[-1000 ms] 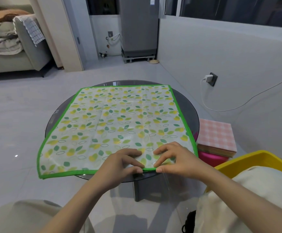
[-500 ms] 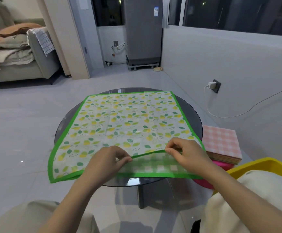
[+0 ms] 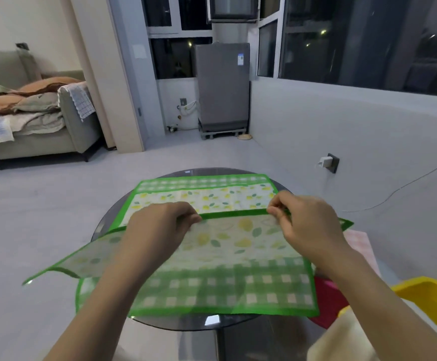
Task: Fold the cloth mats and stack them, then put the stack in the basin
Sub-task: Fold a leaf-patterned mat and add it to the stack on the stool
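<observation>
Table (image 3: pixel 102 225) is round dark glass on pale grey floor; sofa (image 3: pixel 30 142) w/ piled bedding far left, grey fridge (image 3: pixel 222 87) by dark windows, its blue-white sticker too small to read. Cloth mat (image 3: pixel 212 282), green-edged w/ lemon print & check, lies across table. Left hand (image 3: pixel 160 230) & right hand (image 3: pixel 308 225) each pinch its raised near hem over the far part; yellow basin (image 3: pixel 430 303) sits low right.

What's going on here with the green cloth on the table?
A person is folding a green-edged mat on a round glass table. The left hand and right hand each pinch the mat's near edge, lifted and carried toward the far side, so the checked underside shows. The fold is not yet laid down. A pink checked mat sits to the right above a red basin, beside a yellow bin.
</observation>
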